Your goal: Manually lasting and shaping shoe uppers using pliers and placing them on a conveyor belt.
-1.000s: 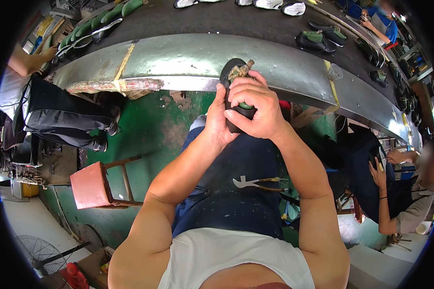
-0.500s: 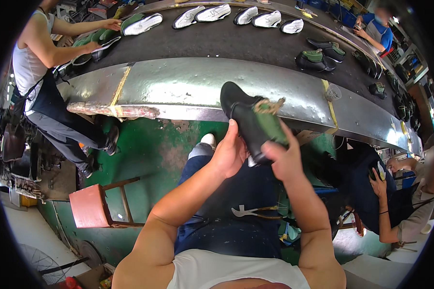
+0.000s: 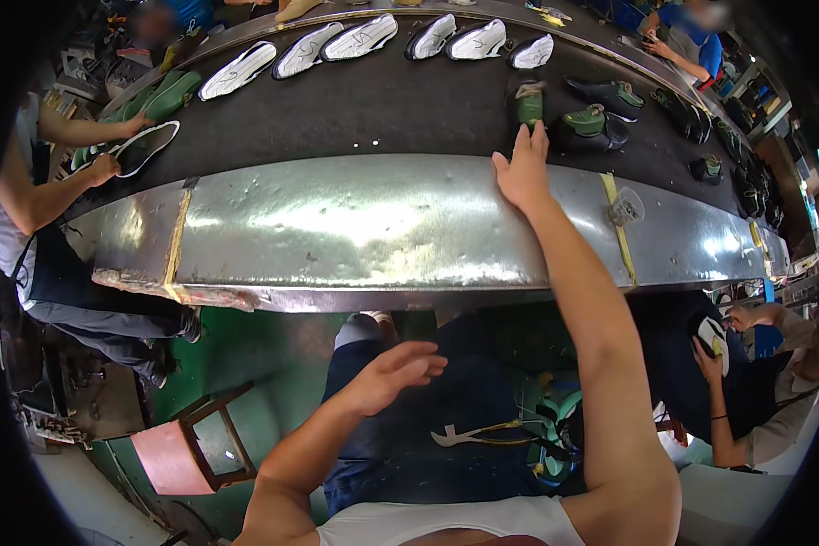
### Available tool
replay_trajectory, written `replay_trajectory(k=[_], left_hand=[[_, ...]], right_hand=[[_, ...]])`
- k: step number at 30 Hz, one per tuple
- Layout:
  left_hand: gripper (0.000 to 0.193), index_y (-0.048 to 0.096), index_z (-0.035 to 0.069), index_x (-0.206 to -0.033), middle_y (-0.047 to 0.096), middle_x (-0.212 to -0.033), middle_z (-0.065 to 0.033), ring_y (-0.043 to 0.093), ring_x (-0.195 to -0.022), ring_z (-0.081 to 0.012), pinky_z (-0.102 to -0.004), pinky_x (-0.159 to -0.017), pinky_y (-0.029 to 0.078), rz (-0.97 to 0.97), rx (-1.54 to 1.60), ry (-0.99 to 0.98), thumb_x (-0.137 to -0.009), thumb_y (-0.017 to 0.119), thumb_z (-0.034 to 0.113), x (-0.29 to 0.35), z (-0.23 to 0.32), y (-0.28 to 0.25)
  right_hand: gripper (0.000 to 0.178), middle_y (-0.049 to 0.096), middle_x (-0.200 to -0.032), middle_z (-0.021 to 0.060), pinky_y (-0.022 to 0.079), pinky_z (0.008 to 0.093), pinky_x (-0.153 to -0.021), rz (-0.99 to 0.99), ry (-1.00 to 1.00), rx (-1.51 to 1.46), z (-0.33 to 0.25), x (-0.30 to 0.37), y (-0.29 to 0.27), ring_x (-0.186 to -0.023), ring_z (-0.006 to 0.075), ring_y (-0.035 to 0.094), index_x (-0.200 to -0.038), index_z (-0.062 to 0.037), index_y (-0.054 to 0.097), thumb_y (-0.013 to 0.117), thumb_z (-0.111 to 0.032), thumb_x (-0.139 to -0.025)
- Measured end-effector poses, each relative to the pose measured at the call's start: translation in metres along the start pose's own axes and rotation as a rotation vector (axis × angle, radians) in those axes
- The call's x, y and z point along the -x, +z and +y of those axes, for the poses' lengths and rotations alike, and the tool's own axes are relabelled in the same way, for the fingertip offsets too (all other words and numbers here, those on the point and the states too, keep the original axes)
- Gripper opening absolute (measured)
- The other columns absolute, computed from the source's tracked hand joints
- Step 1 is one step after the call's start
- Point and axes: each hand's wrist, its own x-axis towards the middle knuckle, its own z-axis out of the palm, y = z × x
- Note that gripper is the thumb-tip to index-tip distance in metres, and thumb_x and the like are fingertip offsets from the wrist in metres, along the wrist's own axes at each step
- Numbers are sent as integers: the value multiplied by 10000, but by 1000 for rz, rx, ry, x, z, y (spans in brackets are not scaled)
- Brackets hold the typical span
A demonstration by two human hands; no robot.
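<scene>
My right hand is stretched forward over the metal edge of the bench, its fingers extended. Just past its fingertips a black shoe with a green upper part and a tan lace stands on the dark belt. The fingertips are at the shoe's near end; whether they still touch it I cannot tell. My left hand hovers above my lap, fingers loosely extended and nothing in it. Across my lap lie metal pincers with yellowish handles.
White-soled shoes lie along the belt's far side. More black and green shoes stand to the right. A clear cup sits on the metal ledge. People work at left and right. A pinkish stool is at lower left.
The black shoe has gone from my two hands to the belt. My right hand has reached forward, while my left hand has dropped back toward my lap. The white-soled shoes have shifted left.
</scene>
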Motion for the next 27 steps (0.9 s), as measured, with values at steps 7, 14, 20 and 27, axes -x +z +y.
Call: replay_trajectory(k=[7,14,20,27], left_hand=[[459,423,19,-1468,585,-1384,-162,553,-1284,-237,-361,-1060,440,-98,-88,138,-1049,539,164,13,77,-33],[394,563,-14,-1322,666,-1223,-142,637,-1141,-225,-366,-976,520,292,-180,368,-1001,624,206,-49,201,-93],[486,618,-1,-1286,621,-1304,-167,570,-1242,-275,-369,-1038,447,1069,-873,542,-953,660,350,-187,309,-250],[722,587,201,-1404,133,-1640,-250,103,-1522,-416,-471,-1212,238,1470,-1104,406,-882,561,699,-289,399,-347]], right_hand=[[609,329,-1540,237,268,520,-1170,-211,-69,177,-11,-13,-14,-1316,492,356,-1323,176,492,651,-236,-905],[629,205,-1608,235,189,594,-1186,-345,110,174,-15,-38,-5,-1455,544,161,-1420,111,439,606,-270,-949],[463,320,-1559,192,300,549,-1130,-99,-267,155,-17,-36,-14,-1437,454,285,-1296,33,558,655,-147,-881],[387,474,-1444,187,344,512,-1120,-268,-215,-85,-12,-43,-5,-1403,392,376,-1203,29,607,676,-98,-844]])
